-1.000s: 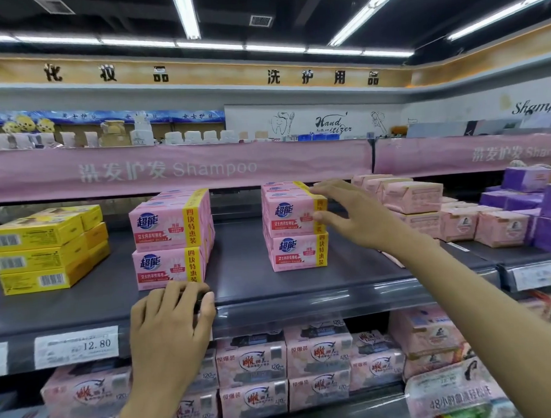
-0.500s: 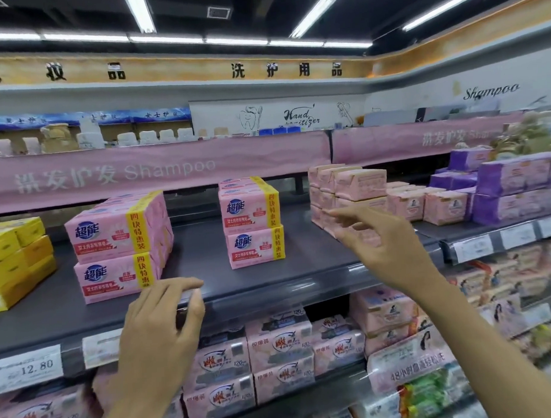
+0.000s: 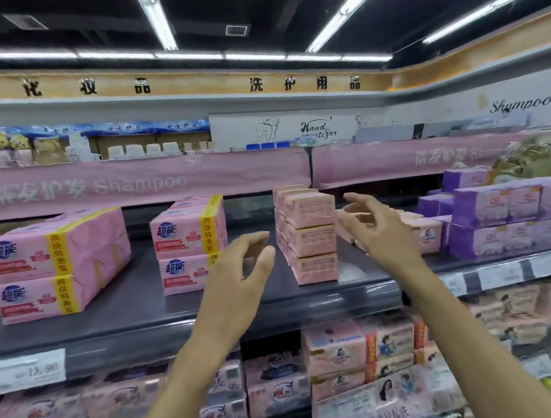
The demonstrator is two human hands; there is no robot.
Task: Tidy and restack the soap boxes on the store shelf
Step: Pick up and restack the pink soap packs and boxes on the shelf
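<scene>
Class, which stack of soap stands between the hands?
The plain pink stack; the blue-logo stacks lie left of the left hand, the purple boxes right of the right hand.

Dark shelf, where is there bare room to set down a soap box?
Widest bare patch: dark shelf between the left banded pink stack and the middle banded stack. A narrower gap lies between that stack and the plain pink stack, behind the left hand. Crowded right of there: small pink boxes, purple boxes.
</scene>
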